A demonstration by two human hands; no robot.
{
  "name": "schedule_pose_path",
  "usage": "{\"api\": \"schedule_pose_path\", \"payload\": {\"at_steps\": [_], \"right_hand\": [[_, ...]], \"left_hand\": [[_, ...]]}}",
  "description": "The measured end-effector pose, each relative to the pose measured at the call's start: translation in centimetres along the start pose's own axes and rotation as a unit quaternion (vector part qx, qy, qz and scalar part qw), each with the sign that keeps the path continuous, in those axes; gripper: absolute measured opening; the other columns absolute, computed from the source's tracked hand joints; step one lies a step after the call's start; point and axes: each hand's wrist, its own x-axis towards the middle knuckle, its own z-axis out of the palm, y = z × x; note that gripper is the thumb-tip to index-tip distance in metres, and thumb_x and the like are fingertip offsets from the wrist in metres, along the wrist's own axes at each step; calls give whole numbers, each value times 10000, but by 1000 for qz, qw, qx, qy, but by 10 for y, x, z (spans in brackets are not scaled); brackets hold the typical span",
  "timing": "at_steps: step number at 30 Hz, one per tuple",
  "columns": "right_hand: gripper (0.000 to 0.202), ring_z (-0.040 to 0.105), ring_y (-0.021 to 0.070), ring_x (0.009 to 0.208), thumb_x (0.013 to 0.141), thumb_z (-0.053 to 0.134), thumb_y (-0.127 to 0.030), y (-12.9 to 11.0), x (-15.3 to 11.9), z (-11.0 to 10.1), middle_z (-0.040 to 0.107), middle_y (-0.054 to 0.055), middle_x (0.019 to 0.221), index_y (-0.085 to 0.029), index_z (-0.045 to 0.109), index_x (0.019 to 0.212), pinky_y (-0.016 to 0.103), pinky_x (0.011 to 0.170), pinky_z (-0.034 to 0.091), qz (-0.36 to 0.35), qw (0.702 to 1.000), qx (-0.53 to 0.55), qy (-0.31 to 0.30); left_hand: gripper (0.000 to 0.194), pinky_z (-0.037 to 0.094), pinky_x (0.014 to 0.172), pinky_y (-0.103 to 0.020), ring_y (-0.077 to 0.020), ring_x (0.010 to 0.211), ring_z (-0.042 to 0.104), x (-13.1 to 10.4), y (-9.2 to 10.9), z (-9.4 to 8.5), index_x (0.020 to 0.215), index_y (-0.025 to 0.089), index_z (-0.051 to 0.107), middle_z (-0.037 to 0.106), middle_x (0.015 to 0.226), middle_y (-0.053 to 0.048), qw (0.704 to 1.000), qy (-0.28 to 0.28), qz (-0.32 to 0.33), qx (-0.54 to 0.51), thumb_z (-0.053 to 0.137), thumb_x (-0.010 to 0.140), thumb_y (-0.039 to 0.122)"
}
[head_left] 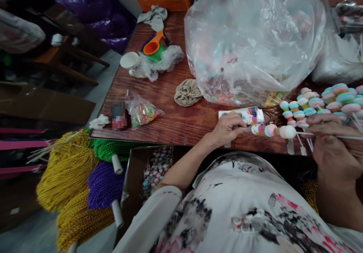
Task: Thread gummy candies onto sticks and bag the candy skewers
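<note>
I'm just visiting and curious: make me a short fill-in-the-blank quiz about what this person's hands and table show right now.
1. The left hand and right hand hold a candy skewer by its two ____.
2. The big clear bag sits on a ____ table.
3. The scoop beside the white cup is ____.

Missing words: ends; wooden; orange
</note>
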Motion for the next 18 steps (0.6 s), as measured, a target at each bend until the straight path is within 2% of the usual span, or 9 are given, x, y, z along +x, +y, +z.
{"api": "schedule_pose_path", "payload": {"at_steps": [4,9,12,15,18], "right_hand": [[93,656,247,752,660,722,-203,-1,-1,6,701,42,697,-251,786,706,493,815,529,48,997,15,50],[108,659,191,679,679,722,-149,-1,-2,14,716,37,732,-211,786,741,408,748,556,101,989,26,104],[64,678,207,738,686,725,-160,-1,-2,15,709,49,698,-189,775,712,407,783,567,113,989,46,81],[60,674,197,699,716,712,-170,3,-1,13,707,44,690,-197,764,704,381,710,574,159,985,50,39],[60,672,193,698,720,736,-169,6,-2,10,723,38,764,-219,769,731,376,687,567,120,991,-20,52]], "left_hand": [[266,442,728,-309,-154,731,553,0,-4,2,757,171,656,639,718,-50,995,-18,34,94,580,919,367],[252,431,738,-332,-176,760,530,-1,-7,2,749,180,596,617,732,-62,984,-35,59,167,505,937,321],[248,423,738,-329,-179,771,519,-1,-6,2,741,185,566,609,732,-59,986,-30,52,153,496,939,318],[271,423,731,-318,-170,758,523,-1,-4,0,720,183,551,603,717,-49,992,-26,34,120,533,933,351],[292,433,721,-298,-150,733,544,-2,-2,-3,717,173,558,605,716,-36,997,-5,7,76,613,898,394]]}}
